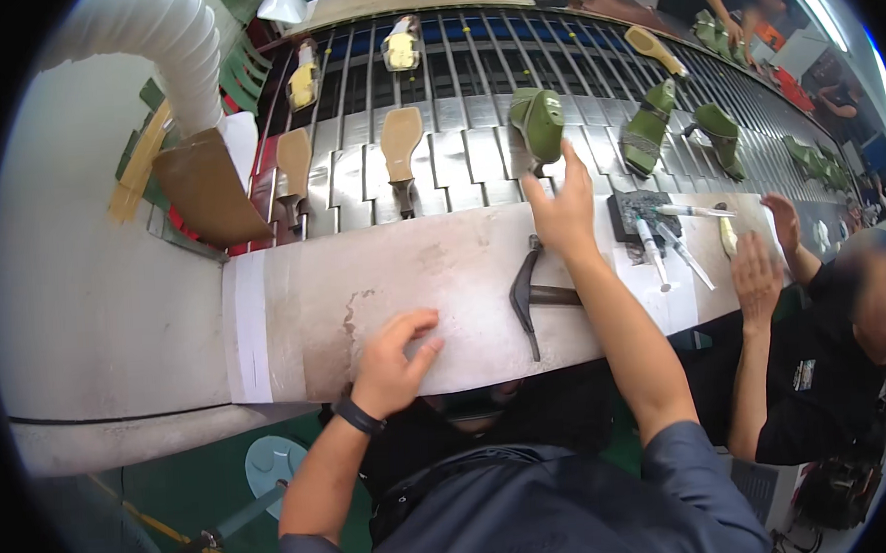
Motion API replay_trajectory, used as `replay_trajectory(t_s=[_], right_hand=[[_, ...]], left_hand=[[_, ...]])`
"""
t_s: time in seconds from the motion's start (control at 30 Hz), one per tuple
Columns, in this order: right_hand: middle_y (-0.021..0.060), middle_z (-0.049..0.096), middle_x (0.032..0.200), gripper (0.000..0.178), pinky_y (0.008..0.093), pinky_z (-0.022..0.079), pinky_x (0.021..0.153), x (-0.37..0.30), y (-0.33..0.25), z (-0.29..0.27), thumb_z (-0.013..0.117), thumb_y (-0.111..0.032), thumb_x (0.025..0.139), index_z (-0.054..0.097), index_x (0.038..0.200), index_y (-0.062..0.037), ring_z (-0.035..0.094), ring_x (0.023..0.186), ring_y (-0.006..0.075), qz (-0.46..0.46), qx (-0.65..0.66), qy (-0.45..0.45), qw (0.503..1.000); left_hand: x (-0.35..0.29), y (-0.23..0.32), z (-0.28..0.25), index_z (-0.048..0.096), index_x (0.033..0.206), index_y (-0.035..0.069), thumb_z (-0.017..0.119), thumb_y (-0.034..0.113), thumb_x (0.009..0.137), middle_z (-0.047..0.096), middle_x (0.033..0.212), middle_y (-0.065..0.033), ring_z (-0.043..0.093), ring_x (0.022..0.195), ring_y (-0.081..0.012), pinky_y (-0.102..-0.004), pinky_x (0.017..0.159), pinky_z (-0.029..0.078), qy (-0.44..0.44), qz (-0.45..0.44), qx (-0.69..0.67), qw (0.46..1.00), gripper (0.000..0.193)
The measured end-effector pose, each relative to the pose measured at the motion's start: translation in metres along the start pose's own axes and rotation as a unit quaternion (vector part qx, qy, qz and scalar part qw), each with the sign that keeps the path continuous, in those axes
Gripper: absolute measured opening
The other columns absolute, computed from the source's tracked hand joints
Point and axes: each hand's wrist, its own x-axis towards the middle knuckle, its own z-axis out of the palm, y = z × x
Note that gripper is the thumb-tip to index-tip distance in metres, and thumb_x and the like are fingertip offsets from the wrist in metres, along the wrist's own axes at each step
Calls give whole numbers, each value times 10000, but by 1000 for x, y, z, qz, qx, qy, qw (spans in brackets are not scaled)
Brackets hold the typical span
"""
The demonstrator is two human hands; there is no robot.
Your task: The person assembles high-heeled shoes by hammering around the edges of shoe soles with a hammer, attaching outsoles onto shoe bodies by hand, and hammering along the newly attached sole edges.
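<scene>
My right hand (566,210) reaches over the near edge of the conveyor, thumb and fingers apart. Its fingertips are at the near end of a green shoe (538,123) lying on the metal slats; whether they touch it I cannot tell. Below that forearm rests a hammer (524,294) with a curved dark head, its handle partly covered by the arm. Over the worktable (443,276), my left hand (396,367) hovers near the front edge, loosely bent, thumb apart and nothing in it. A dark band circles its wrist.
Tan shoe soles (401,143) and more green shoes (648,131) lie on the conveyor (458,171). Right of my arm sits a dark block (632,216) with several syringe-like applicators (674,249). A co-worker's hands (757,278) are close by. A white duct (166,51) hangs at left.
</scene>
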Motion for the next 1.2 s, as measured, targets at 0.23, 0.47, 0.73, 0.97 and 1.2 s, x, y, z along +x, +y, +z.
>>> replay_trajectory(t_s=[0.23,0.47,0.73,0.97,1.2], right_hand=[[231,690,1295,341,488,499,1056,-83,-31,-59,813,-172,815,738,1084,22,641,1222,399,-67,0,-147,987],[227,697,1278,353,493,467,1084,-59,-21,-49,802,-174,809,738,1097,20,602,1265,413,-172,-99,-128,972],[222,689,1292,492,460,517,1032,-62,-87,-47,814,-83,784,686,1252,2,645,1201,390,-139,103,-147,974],[224,672,1337,439,407,564,963,-109,-111,-12,793,-33,777,717,1208,-3,704,1135,378,37,288,-335,896],[265,692,1279,363,400,605,837,-138,-94,-30,791,22,743,717,1098,32,723,1055,405,-70,155,-213,962]], left_hand=[[133,-114,-96,480,1415,-80,733,204,943,560,1397,-337,542,1334,-441,-491,1131,442,229,-10,369,901,606],[189,-130,-125,608,1259,-63,705,150,922,713,1203,-292,693,1151,-450,-532,1000,550,116,-284,412,858,410],[101,-2,-104,654,1212,89,705,58,829,720,936,-111,670,851,-333,-475,738,532,195,173,422,868,387],[68,50,-69,712,1133,45,698,-49,727,708,936,-90,692,847,-287,-423,721,530,-41,302,196,932,417],[232,-111,-117,610,1354,-32,794,261,898,712,1229,-190,693,1143,-325,-392,969,551,168,-7,188,968,572]])
